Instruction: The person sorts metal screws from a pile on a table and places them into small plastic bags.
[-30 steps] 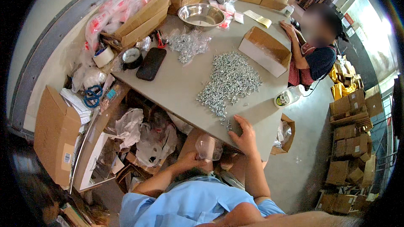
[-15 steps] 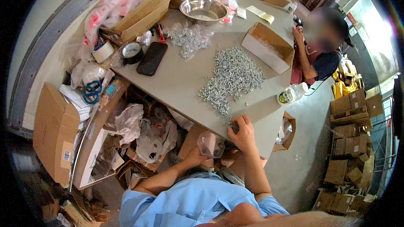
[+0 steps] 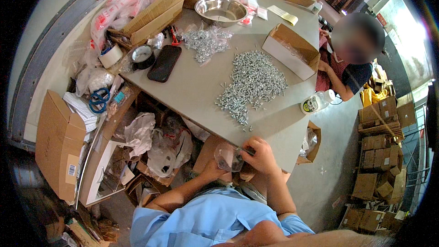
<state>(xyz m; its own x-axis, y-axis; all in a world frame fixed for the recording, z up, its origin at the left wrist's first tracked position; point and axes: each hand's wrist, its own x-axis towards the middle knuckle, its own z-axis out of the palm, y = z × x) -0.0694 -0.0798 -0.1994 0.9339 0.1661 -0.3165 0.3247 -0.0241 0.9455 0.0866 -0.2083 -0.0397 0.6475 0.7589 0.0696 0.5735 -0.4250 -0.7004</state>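
Observation:
My left hand [image 3: 214,171] is below the table's near edge, its fingers closed on a clear plastic bag [image 3: 227,159]. My right hand [image 3: 260,154] is at that edge, right beside the bag's upper side. Its fingers are curled, and what they hold, if anything, is hidden. Beyond it, a large loose pile of small silvery screws [image 3: 256,75] spreads over the grey table [image 3: 183,98], with a few strays at its near tip. Farther back, a clear bag of metal fasteners [image 3: 206,41] lies by a steel bowl [image 3: 221,11].
A black phone [image 3: 164,63], tape roll [image 3: 142,57] and blue-handled scissors [image 3: 99,99] are at the left. An open cardboard box [image 3: 292,55] and a white-capped bottle [image 3: 317,102] stand at the right. A co-worker [image 3: 350,68] sits beyond the table. Stacked cartons [image 3: 377,155] line the right.
My right hand has drawn back from the screws on the tabletop to the edge, beside the bag. The left hand stays nearly in place. The co-worker's arm has lowered.

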